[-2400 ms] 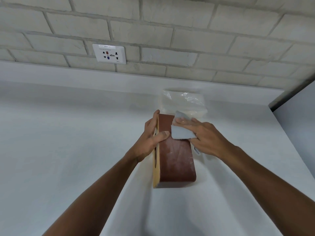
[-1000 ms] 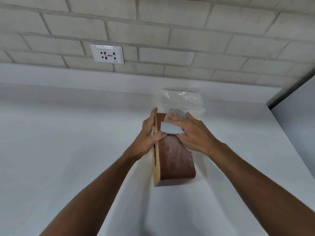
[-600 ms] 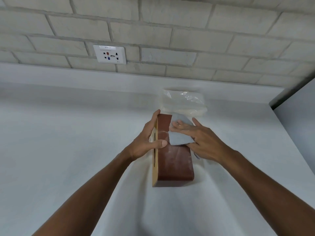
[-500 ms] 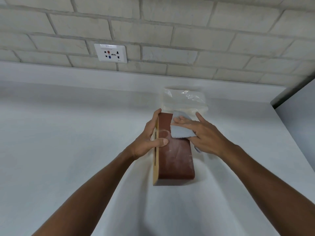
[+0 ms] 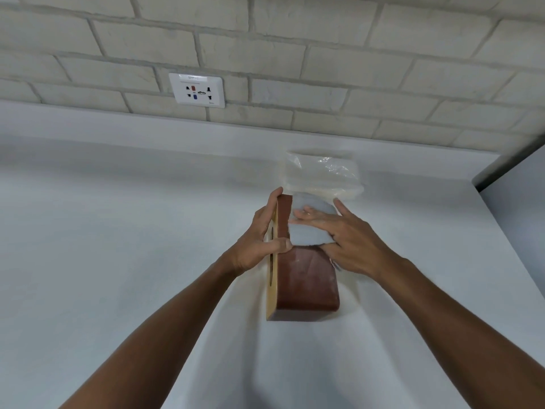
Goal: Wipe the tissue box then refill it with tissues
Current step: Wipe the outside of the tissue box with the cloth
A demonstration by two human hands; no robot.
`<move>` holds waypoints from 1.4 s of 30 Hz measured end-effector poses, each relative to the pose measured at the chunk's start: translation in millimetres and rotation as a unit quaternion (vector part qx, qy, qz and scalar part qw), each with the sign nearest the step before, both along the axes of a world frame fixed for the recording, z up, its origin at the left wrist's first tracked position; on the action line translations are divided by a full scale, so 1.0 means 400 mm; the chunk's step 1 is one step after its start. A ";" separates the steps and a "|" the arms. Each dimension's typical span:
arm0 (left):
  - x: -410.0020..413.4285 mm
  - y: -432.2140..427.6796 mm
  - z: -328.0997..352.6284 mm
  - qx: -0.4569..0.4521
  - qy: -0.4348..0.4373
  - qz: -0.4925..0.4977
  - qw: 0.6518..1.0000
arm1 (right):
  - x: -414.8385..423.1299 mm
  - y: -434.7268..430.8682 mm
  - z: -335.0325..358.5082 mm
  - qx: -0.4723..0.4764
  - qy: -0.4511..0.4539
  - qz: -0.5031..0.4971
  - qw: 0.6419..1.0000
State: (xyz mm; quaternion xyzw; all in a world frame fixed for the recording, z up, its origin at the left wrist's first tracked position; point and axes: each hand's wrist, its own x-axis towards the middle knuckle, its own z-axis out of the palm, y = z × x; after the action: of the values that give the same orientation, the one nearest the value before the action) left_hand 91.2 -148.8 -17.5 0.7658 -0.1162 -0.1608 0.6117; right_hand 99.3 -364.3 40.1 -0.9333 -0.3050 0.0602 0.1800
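Standing on its side on white counter [image 5: 118,261], brown tissue box [image 5: 306,278]. Left hand [image 5: 259,243] grips its slotted face; right hand [image 5: 351,240] presses grey cloth [image 5: 309,231] flat on top. Bagged tissues [image 5: 321,175] just behind.

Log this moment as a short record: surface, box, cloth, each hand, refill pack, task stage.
surface: white counter
box: brown tissue box, tipped on its side, slot face to the left
cloth: grey cloth flat on the upturned brown face
left hand: left hand grips the box's far end
right hand: right hand presses the cloth
refill pack: clear tissue pack behind the box
task stage: wiping; refill not begun
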 end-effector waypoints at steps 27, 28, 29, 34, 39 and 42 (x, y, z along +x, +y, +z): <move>-0.001 0.001 -0.017 -0.021 -0.003 0.011 1.000 | 0.003 0.012 0.020 -0.041 0.039 -0.066 0.996; -0.001 0.002 -0.018 -0.017 -0.010 0.008 1.000 | -0.011 0.019 0.015 -0.020 0.028 -0.033 0.999; -0.001 0.002 -0.019 -0.016 -0.012 0.005 1.000 | -0.019 0.001 0.004 -0.002 0.032 -0.007 0.999; -0.005 0.000 -0.014 -0.029 -0.004 0.006 1.000 | 0.006 -0.048 0.001 0.002 0.032 -0.077 0.997; -0.002 0.000 -0.011 -0.020 -0.008 0.004 1.000 | -0.016 -0.055 -0.009 0.003 0.009 -0.012 1.000; -0.004 0.000 -0.012 -0.026 -0.004 0.009 1.000 | 0.005 -0.042 0.005 -0.002 0.020 -0.079 0.997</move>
State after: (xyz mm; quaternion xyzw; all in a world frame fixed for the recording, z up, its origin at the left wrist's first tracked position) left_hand 89.6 -148.9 -22.4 0.7512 -0.1161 -0.1493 0.6324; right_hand 101.5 -381.0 42.1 -0.9534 -0.2264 0.0650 0.1887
